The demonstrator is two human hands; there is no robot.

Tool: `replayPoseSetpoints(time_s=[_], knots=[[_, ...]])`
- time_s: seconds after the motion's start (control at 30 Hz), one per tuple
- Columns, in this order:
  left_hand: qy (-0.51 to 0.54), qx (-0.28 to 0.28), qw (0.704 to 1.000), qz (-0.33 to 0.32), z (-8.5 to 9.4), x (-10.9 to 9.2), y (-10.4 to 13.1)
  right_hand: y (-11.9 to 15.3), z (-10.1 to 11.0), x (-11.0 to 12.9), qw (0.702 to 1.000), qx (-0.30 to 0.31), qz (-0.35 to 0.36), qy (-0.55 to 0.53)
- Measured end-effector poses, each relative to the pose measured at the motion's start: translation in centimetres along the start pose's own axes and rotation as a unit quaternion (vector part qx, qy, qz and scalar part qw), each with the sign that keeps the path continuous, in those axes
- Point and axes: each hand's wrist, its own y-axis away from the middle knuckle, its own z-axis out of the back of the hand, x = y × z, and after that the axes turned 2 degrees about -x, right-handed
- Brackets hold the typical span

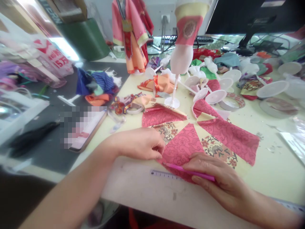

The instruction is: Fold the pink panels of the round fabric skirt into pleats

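A small skirt-like piece of fabric [182, 144] lies spread on the table, its pink panels alternating with cream flower-printed ones. My left hand [140, 143] has its fingers curled in a pinch at the fabric's near left corner; the fingertips are partly hidden. Under the fingers of my right hand [216, 175] is a slim bright pink pen-like stick [200, 174], lying along the near edge of the pink panel with its tip toward my left hand. The right thumb is below the stick. A clear ruler [164, 174] shows partly beneath that edge.
A white stand with a dressed doll form [182, 60] rises behind the fabric. Nearby are a hanging pink-orange robe [130, 35], tape rolls [232, 101], white disc-based stands [215, 96] and fabric scraps. To the left lies a phone [87, 132]; monitors stand at the back.
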Motion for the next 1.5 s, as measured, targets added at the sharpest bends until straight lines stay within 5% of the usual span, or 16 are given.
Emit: replayPoseSetpoints(time_s=[1.2,1.5], knots=[[-0.08,-0.035,0.996,0.024,-1.4,-0.8,-0.4,0.0,0.0,0.1,0.98,-0.018,0.104,0.167],[-0.089,-0.039,0.995,0.034,-1.8,-0.8,-0.6,0.0,0.1,0.5,0.991,-0.038,0.029,0.125]])
